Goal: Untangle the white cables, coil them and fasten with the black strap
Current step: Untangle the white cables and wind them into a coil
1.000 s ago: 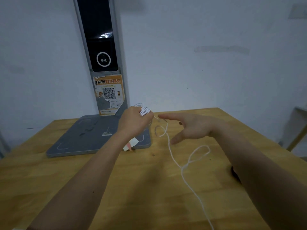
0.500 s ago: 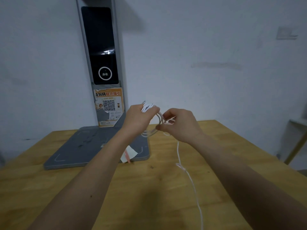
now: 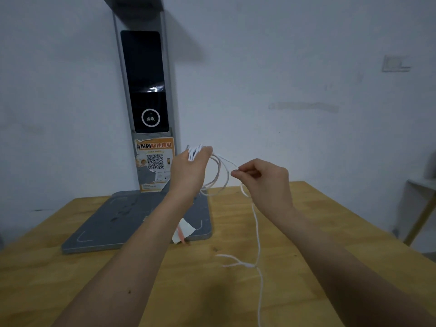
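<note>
L hand (image 3: 188, 172) grips the coiled white cable (image 3: 220, 175) loops above the desk (image 3: 306, 232), just right of the grey scanner stand (image 3: 144, 90). R hand (image 3: 264, 179) pinches the strand and, vs 0.5 s ago, has pulled away from L, so I'm feeding the next loop. Tail w/ knot hangs below R. Black strap not visible.

There is one view only, from a camera worn on the person's head. It looks forward and a little down, over both forearms, which enter from the bottom edge. The left hand (image 3: 190, 171) and right hand (image 3: 266, 179) are near the middle, close to the lens. Behind them are the wooden table (image 3: 306, 232) and the white wall (image 3: 283, 67). The wide lens bends the edges.
</note>
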